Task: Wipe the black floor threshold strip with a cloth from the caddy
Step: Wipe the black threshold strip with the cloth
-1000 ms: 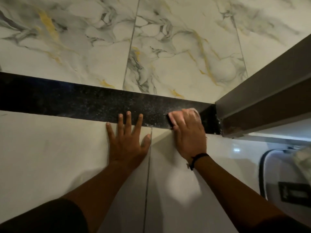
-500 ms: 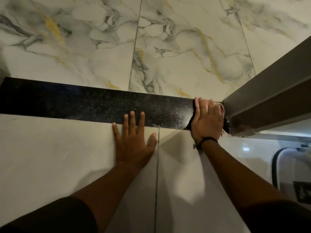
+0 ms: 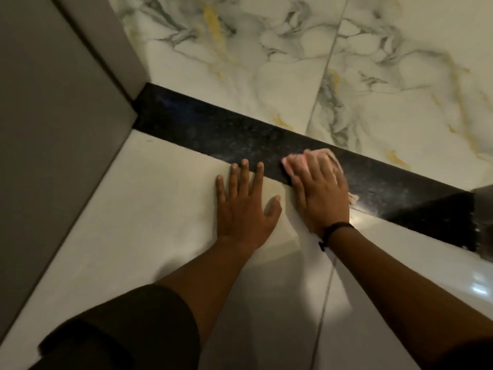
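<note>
Plainly the wiping is under way, not starting and not finished. The right hand (image 3: 320, 193) lies palm-down on a pale pink cloth (image 3: 294, 160), pressing it flat onto the black threshold strip (image 3: 213, 129); its fingers are stretched out over the cloth rather than curled round it, so the hold is pressure from above, not a pinch. A frayed edge of cloth peeps out beyond the hand on both sides. A dark band sits on that wrist.

The left hand (image 3: 244, 201) rests just beside it on the plain light tile (image 3: 149, 209), fingers spread wide and holding nothing, fingertips reaching the near edge of the strip. It looks like a prop for the person's weight.

The strip runs diagonally from a grey door frame (image 3: 53, 102) at the upper left down to the right edge of the view, with marbled tile (image 3: 373, 62) beyond it. The cloth sits roughly midway along the visible length.

How much is already clean I cannot judge well: the light is dim and the speckled surface looks much the same on either side of the hand, apart from a bright glint near the wrist. The stretch toward the frame appears to need a pass. The caddy is not in view.
</note>
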